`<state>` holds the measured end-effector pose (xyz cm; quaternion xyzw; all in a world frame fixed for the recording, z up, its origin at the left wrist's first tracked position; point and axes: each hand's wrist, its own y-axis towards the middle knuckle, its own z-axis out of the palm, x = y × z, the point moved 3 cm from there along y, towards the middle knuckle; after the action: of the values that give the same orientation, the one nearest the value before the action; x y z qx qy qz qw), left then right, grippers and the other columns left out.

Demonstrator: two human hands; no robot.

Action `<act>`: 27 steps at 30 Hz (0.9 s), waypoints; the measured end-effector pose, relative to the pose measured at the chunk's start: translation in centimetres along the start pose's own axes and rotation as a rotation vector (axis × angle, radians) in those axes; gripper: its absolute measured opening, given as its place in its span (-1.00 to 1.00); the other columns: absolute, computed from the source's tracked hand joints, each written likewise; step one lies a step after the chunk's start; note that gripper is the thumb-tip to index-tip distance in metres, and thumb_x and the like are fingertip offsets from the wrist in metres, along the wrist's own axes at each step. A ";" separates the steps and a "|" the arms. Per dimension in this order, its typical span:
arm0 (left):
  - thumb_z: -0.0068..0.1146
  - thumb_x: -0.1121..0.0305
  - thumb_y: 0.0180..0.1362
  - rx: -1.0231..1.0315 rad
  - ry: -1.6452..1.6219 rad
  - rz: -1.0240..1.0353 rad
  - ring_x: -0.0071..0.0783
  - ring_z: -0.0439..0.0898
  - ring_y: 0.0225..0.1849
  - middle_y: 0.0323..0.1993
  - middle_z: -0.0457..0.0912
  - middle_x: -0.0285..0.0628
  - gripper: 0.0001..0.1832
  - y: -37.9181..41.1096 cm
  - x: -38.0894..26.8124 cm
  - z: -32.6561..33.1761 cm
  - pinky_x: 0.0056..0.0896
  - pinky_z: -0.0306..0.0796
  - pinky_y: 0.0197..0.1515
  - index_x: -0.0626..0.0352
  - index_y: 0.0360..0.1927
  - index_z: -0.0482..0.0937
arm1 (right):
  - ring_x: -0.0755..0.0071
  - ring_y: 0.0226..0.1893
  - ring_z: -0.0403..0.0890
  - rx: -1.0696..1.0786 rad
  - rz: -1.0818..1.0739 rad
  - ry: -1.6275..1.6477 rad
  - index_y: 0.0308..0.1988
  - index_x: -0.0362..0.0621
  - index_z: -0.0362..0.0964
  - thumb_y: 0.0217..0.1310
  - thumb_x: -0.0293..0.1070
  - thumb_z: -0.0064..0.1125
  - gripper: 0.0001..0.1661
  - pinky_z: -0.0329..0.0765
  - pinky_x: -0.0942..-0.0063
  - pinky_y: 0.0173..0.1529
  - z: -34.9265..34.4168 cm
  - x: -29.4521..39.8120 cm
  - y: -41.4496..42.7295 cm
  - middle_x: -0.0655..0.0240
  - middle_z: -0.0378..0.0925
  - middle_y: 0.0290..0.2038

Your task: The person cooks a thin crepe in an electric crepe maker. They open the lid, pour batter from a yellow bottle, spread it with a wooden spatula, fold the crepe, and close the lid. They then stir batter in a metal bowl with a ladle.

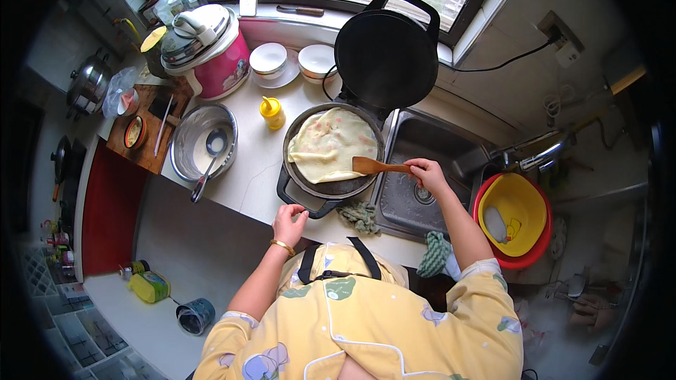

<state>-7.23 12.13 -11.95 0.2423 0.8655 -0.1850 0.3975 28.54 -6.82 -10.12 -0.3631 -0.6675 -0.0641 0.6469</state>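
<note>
An electric baking pan (330, 184) stands on the counter with its black lid (386, 55) raised. In it lies a thin pale pancake (332, 137) with pinkish pieces, its near edge folded over. My right hand (426, 175) grips the handle end of a wooden spatula (376, 165), reaching across from the sink side. The spatula's blade rests at the pancake's lower right edge, partly over the bare pan. My left hand (290, 224) is beside the pan's front handle (306, 206), fingers bent; whether it touches the handle cannot be told.
Left of the pan stand a yellow squeeze bottle (272, 113) and a steel bowl (182, 161) of batter with a ladle (215, 142). Behind are white bowls (268, 59) and a pink pressure cooker (222, 71). A sink (406, 211), cloth (359, 217) and yellow basin (520, 195) lie right.
</note>
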 end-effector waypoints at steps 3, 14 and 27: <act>0.25 0.34 0.01 -0.007 0.008 -0.016 -0.37 0.54 -0.28 -0.33 0.53 -0.19 -0.80 -0.2 -0.1 0.0 -0.40 0.44 -0.15 0.21 -0.33 0.58 | 0.70 -0.71 0.33 0.090 0.076 0.012 -0.14 -0.24 0.52 0.22 -0.48 -0.01 -0.76 0.31 0.68 -0.64 0.6 0.9 1.2 0.38 0.53 -0.52; 0.26 0.33 0.01 -0.035 0.000 -0.054 -0.38 0.54 -0.28 -0.34 0.52 -0.19 -0.79 -0.9 0.0 0.6 -0.40 0.44 -0.16 0.21 -0.32 0.58 | 0.37 -0.50 0.53 0.148 -0.787 -0.518 -0.18 -0.09 0.55 0.10 -0.61 0.08 -0.72 0.43 0.51 -0.44 3.0 4.9 -0.9 0.33 0.52 -0.46; 0.26 0.33 0.01 -0.028 -0.020 -0.066 -0.37 0.55 -0.28 -0.34 0.53 -0.20 -0.80 -0.9 -0.4 0.9 -0.39 0.44 -0.16 0.21 -0.32 0.59 | 0.47 -0.46 0.52 0.001 -0.444 -0.254 -0.18 -0.21 0.55 0.06 -0.63 0.09 -0.73 0.46 0.53 -0.31 2.4 3.3 0.8 0.33 0.56 -0.42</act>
<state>-7.01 10.86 -12.09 0.2061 0.8715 -0.1883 0.4031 27.41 -3.56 -7.80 -0.2125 -0.8067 -0.1579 0.5283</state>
